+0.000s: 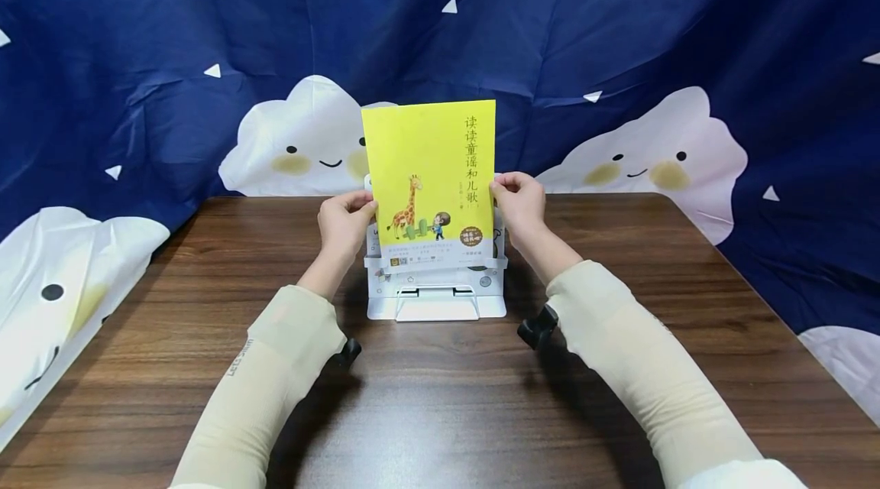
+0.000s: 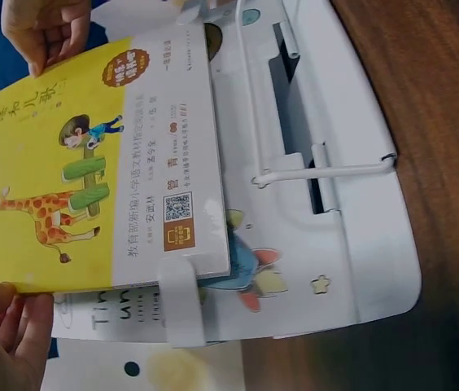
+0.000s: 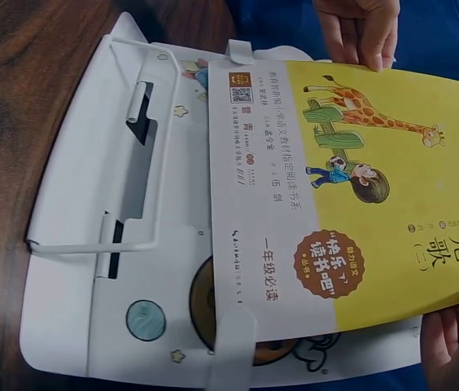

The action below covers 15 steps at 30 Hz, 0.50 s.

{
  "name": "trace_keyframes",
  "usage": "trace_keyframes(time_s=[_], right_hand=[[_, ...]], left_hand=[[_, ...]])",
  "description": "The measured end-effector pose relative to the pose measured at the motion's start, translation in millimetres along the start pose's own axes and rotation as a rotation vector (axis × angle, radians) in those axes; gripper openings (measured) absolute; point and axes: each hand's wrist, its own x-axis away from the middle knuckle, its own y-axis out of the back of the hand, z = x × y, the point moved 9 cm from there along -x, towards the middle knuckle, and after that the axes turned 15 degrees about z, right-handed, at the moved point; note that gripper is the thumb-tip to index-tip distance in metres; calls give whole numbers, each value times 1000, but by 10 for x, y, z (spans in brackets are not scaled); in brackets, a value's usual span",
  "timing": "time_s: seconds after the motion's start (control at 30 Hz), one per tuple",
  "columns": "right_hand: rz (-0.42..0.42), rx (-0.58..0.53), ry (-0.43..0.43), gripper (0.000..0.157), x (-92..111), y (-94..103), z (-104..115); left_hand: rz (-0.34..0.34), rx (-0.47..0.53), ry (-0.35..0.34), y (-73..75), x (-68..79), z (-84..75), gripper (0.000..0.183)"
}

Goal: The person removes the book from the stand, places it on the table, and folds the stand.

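A yellow children's book with a giraffe and a child on its cover stands upright, slightly tilted, against a white book stand. My left hand pinches the book's left edge between thumb and fingers. At the right edge, my right hand pinches it the same way. In the left wrist view, a white side clip of the stand overlaps the book's lower corner. Another clip shows by the opposite corner in the right wrist view. Most of the stand's printed back panel is hidden behind the book.
The stand's white wire support folds forward at its base on a dark wooden table. Behind the table hangs a blue cloth with white clouds and triangles. Black wrist devices sit under both sleeves.
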Motion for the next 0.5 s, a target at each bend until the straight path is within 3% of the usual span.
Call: trace_keyframes(time_s=[0.13, 0.2, 0.5], right_hand=[[4, -14, 20, 10, -2, 7, 73], [11, -23, 28, 9, -4, 10, 109], [18, -14, 66, 7, -1, 28, 288]], left_hand=[[0, 11, -42, 17, 17, -97, 14], [4, 13, -46, 24, 203, -383, 13], [-3, 91, -97, 76, 102, -390, 8]])
